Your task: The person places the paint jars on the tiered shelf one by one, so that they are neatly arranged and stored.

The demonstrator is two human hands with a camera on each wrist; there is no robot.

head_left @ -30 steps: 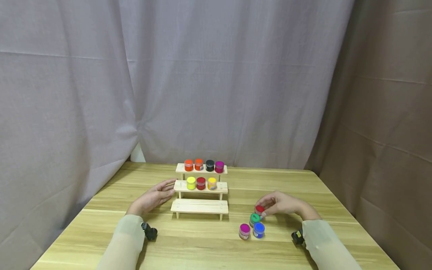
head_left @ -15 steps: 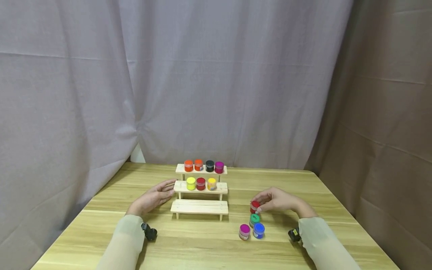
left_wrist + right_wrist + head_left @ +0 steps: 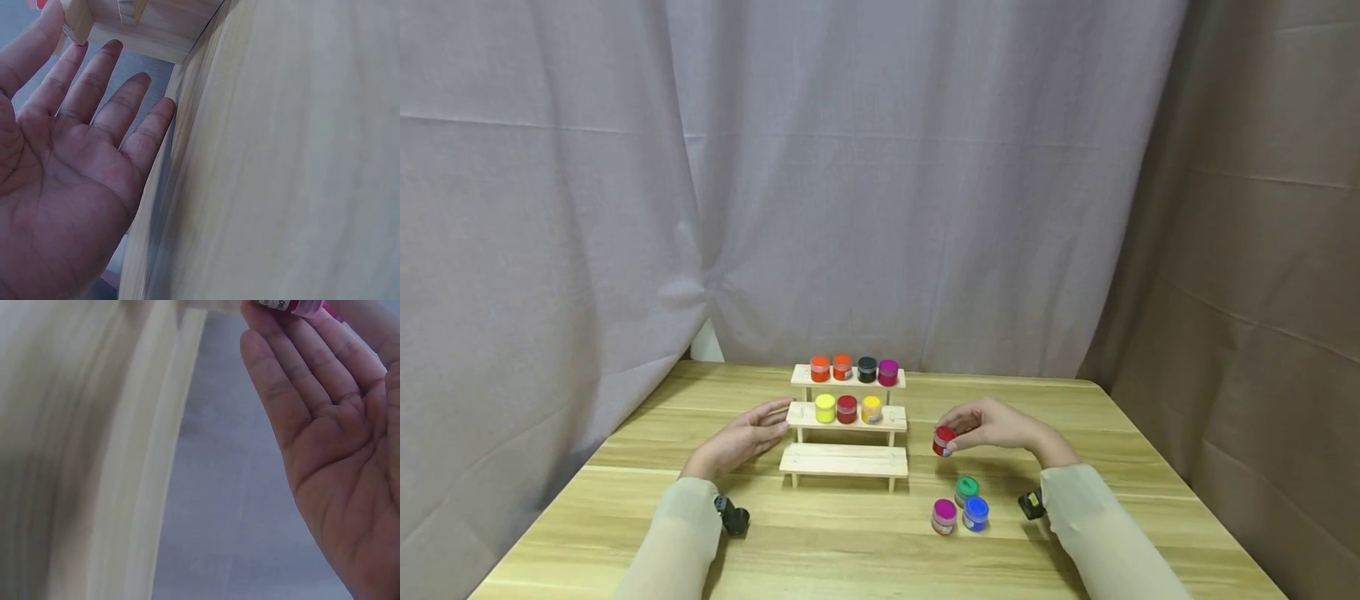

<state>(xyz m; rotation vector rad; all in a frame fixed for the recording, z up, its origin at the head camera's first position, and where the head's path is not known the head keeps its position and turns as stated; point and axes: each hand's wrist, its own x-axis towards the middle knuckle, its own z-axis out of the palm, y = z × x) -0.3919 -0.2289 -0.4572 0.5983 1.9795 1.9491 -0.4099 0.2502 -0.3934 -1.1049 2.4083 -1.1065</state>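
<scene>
My right hand (image 3: 996,427) pinches a small red paint jar (image 3: 943,442) between thumb and fingertips, raised above the table to the right of a three-tier wooden rack (image 3: 844,460). In the right wrist view the same red jar (image 3: 294,305) shows only in part at the top edge. My left hand (image 3: 747,435) stands at the rack's left side, its fingers straight and fingertips at the end of the middle shelf. The left wrist view shows that palm (image 3: 69,169) turned up beside the wooden shelf (image 3: 147,28).
Several lidded jars, orange (image 3: 820,369), black (image 3: 867,369) and purple (image 3: 888,372), line the top shelf. Yellow (image 3: 825,408), red (image 3: 847,409) and amber (image 3: 872,409) ones occupy the middle. Green (image 3: 967,491), blue (image 3: 976,513) and magenta (image 3: 944,517) jars stand on the table (image 3: 850,554).
My right hand has lifted the red jar from behind the green one and carried it left toward the rack. The left hand has stayed in place.
</scene>
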